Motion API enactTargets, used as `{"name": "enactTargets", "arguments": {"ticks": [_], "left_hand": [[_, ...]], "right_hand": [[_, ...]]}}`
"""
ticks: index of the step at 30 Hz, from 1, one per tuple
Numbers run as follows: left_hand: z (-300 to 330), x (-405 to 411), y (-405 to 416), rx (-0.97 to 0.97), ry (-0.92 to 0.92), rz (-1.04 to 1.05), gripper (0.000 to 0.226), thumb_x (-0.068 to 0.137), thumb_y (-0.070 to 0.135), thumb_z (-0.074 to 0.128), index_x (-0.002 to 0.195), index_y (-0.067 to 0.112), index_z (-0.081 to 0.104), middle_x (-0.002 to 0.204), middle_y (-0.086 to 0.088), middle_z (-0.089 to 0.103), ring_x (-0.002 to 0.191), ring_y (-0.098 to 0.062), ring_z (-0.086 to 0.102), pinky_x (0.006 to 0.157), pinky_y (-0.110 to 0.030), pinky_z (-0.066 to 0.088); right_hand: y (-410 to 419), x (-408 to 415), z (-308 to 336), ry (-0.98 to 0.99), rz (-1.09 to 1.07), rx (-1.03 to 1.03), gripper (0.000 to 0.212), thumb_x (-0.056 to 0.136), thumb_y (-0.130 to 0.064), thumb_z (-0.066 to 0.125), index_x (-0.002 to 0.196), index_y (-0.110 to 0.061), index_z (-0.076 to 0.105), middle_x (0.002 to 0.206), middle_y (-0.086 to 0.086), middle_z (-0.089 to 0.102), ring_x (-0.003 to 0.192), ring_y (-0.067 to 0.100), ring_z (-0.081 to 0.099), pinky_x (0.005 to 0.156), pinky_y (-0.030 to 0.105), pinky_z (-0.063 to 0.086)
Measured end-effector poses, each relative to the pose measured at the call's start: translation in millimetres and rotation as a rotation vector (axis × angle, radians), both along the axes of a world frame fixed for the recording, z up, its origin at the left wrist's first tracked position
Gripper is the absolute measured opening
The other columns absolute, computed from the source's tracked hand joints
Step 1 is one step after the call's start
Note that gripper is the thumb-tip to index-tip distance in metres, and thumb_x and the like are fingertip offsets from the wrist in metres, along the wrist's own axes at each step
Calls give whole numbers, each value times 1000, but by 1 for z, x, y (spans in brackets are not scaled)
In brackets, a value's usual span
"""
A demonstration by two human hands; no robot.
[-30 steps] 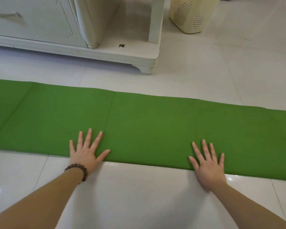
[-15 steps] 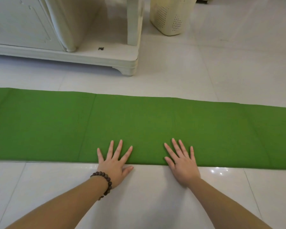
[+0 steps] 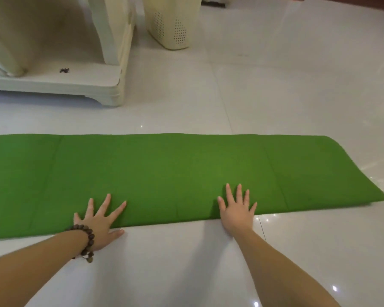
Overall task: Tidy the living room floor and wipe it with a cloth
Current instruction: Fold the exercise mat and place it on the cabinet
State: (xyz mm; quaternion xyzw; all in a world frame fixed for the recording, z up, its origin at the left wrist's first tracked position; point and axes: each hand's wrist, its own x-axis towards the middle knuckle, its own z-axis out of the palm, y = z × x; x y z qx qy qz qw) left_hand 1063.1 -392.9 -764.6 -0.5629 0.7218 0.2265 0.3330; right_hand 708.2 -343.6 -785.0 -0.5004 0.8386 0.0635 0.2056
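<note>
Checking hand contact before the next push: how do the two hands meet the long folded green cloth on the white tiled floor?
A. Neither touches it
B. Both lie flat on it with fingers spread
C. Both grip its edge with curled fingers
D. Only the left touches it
B: the left hand, with its brown beaded bracelet, and the right hand both lie flat with fingers spread on the near edge of the long folded green cloth.

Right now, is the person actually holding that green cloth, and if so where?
Nothing is gripped. Both the left hand and right hand lie flat with fingers spread, pressing on the near edge of the green cloth on the floor.
</note>
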Motion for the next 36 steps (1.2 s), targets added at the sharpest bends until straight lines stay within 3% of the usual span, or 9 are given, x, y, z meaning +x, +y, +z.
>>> {"name": "enactTargets", "arguments": {"ticks": [3, 7, 10, 15, 21, 23, 26, 30, 36], "left_hand": [[48, 11, -7, 34, 35, 14, 72, 92, 61, 34, 150, 35, 0, 159, -4, 2, 146, -28, 6, 114, -55, 20], [101, 55, -7, -111, 107, -74, 68, 94, 54, 36, 151, 30, 7, 157, -4, 14, 145, -22, 14, 116, -43, 21], [109, 109, -8, -185, 119, -10, 67, 96, 53, 32, 151, 29, 2, 159, -4, 5, 146, -21, 5, 118, -43, 15], [50, 190, -16, -243, 78, 109, 70, 94, 60, 18, 146, 31, -18, 157, -8, -18, 145, -27, -14, 117, -52, 3], [-20, 272, -21, -179, 96, 142, 75, 61, 77, -23, 126, 45, -41, 142, 3, -44, 134, -21, -35, 104, -69, -11], [-31, 308, -25, -222, 115, 120, 78, 64, 83, -18, 131, 47, -38, 147, 2, -37, 137, -22, -35, 103, -71, -12], [-33, 369, -32, -231, 105, 283, 80, 81, 82, 7, 149, 40, 1, 159, -3, 10, 145, -24, -10, 105, -68, 5], [-43, 466, -35, -384, 22, 502, 85, 60, 83, -27, 136, 45, -32, 150, 2, -33, 138, -24, -31, 107, -59, -19], [-35, 581, -38, -273, -78, 749, 93, 55, 92, -7, 132, 47, -34, 149, 0, -34, 141, -22, -25, 111, -62, -3]], "right_hand": [[-11, 56, 27, -135, 183, -19, 60, 98, -55, 20, 151, -34, 2, 159, 1, -10, 146, 21, -11, 117, 51, -1], [-30, 145, 65, -271, 438, -36, 58, 99, -50, 29, 150, -32, 12, 159, 1, -9, 146, 19, -11, 118, 47, -3], [-54, 211, 78, -317, 567, -12, 57, 99, -49, 29, 150, -33, 10, 159, 1, -10, 146, 20, -10, 118, 49, -1], [-89, 314, 63, -276, 659, 14, 57, 100, -46, 28, 151, -32, 5, 158, 1, -12, 146, 22, -11, 118, 50, 2], [-84, 444, 29, -297, 770, 57, 58, 100, -43, 29, 150, -34, 1, 157, -5, -18, 144, 19, -18, 117, 45, -5], [-90, 477, 23, -277, 819, 65, 59, 100, -44, 28, 150, -35, -2, 155, -6, -22, 143, 18, -21, 117, 47, -7], [-104, 519, 12, -222, 922, 61, 59, 98, -50, 20, 148, -38, -7, 151, -7, -28, 140, 20, -27, 116, 50, -9], [-126, 567, -3, -149, 1045, 66, 70, 71, -64, -12, 138, -46, -21, 149, -8, -33, 138, 24, -32, 105, 48, -28], [-152, 624, -16, -14, 1133, 166, 79, 58, -83, -18, 127, -51, -41, 136, -4, -53, 128, 30, -44, 94, 75, -19]]}}
